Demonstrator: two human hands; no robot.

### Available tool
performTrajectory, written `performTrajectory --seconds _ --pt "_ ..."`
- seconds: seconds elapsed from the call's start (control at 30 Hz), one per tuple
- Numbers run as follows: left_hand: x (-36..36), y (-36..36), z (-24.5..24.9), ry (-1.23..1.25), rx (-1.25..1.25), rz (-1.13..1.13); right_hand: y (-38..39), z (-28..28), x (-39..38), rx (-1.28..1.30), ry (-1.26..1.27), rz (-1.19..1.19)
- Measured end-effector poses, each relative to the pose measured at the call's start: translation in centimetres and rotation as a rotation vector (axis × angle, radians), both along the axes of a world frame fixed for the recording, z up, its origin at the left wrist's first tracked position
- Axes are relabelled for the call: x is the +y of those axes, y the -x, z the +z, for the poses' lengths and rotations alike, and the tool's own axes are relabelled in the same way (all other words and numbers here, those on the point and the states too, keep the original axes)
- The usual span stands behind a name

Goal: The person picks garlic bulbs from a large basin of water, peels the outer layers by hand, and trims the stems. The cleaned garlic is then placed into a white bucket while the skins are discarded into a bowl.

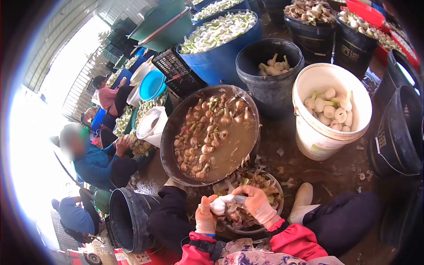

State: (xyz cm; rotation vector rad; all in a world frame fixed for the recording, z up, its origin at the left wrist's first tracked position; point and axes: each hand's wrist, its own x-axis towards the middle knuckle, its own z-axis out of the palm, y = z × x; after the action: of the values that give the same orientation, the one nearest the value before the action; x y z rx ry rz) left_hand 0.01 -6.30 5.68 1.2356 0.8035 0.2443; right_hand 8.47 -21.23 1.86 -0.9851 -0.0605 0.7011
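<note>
My left hand (206, 216), in a pale orange glove, is closed around a white peeled garlic bulb (218, 206). Its stem points right toward my right hand (258, 204), gloved alike, whose fingers are closed at the stem end. A short grey blade-like tool (240, 199) shows at those fingers; its handle is hidden. Both hands are over a basin (279, 194) heaped with garlic skins and stem scraps (254, 179). Just beyond stands a wide dark tub (165, 152) of muddy water with unpeeled garlic bulbs (205, 141).
A white bucket (309, 143) of peeled garlic and a black bucket (269, 99) with a few bulbs stand ahead right. Empty black buckets (134, 216) flank me. A blue tub (212, 66) of garlic stands behind. Co-workers (95, 163) sit at left.
</note>
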Motion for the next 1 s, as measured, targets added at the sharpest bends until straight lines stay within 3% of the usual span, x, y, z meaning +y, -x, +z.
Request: performTrajectory --seconds 0.1,0.13,0.2,0.23,0.27,0.3,0.4,0.5,0.57,0.63,0.7,0.77,0.83,0.87,0.9,0.97,1.0 --pt "0.6 -0.1 -1.1 0.118 0.005 -0.011 -0.3 -0.3 -0.8 0.176 -0.141 -0.119" --pt "0.3 -0.4 -0.9 0.283 0.005 0.068 -0.6 0.3 -1.2 0.234 -0.241 -0.148" --pt "0.5 -1.0 -1.4 0.562 -0.024 0.211 -1.3 1.8 -2.1 0.119 -0.225 -0.235" --pt "1.1 -1.1 -2.1 0.561 -0.021 0.215 -1.6 2.1 -2.5 -0.003 -0.207 -0.321" --pt "2.1 -0.9 -2.7 0.628 -0.042 0.246 -2.4 1.0 -2.4 0.118 -0.478 -0.348" --pt "3.0 -0.8 -3.3 0.695 -0.063 0.274 -2.6 0.4 -2.8 0.121 -0.479 -0.348" --pt "3.7 -1.4 -3.4 0.695 0.032 0.311 -2.7 -0.1 -3.0 0.220 -0.341 -0.167" --pt "3.4 -3.7 -2.8 0.621 0.144 0.253 -1.6 -3.1 -0.9 -0.450 0.340 0.053" --pt "3.3 -5.3 -2.5 0.518 0.234 0.090 -1.2 -3.1 0.2 -0.274 0.391 0.139" --pt "3.3 -7.6 -2.9 0.505 0.278 -0.080 -0.5 -6.7 1.8 -0.369 0.379 0.202" --pt "3.4 -11.6 -3.0 0.436 0.258 -0.198 -0.8 -5.1 1.2 -0.454 0.544 0.477" --pt "3.0 -18.3 -1.7 0.337 0.137 -0.136 0.0 -4.9 1.8 -0.320 0.513 0.522" --pt "2.4 -24.9 2.2 0.462 -0.101 -0.261 -1.2 -3.0 1.6 -0.016 0.448 0.672" --pt "2.2 -26.9 4.9 0.398 -0.248 -0.472 -1.0 -4.2 1.9 -0.020 0.377 0.582" --pt "1.8 -28.9 5.9 0.330 -0.349 -0.443 -0.4 -5.5 2.0 -0.022 0.305 0.491" --pt "3.4 -32.7 4.0 -0.023 -0.137 -0.360 -1.0 -7.0 1.8 -0.303 0.232 0.378" --pt "6.9 -35.2 -0.8 -0.628 -0.013 -0.624 -1.4 -6.7 1.6 -0.461 0.201 0.235"
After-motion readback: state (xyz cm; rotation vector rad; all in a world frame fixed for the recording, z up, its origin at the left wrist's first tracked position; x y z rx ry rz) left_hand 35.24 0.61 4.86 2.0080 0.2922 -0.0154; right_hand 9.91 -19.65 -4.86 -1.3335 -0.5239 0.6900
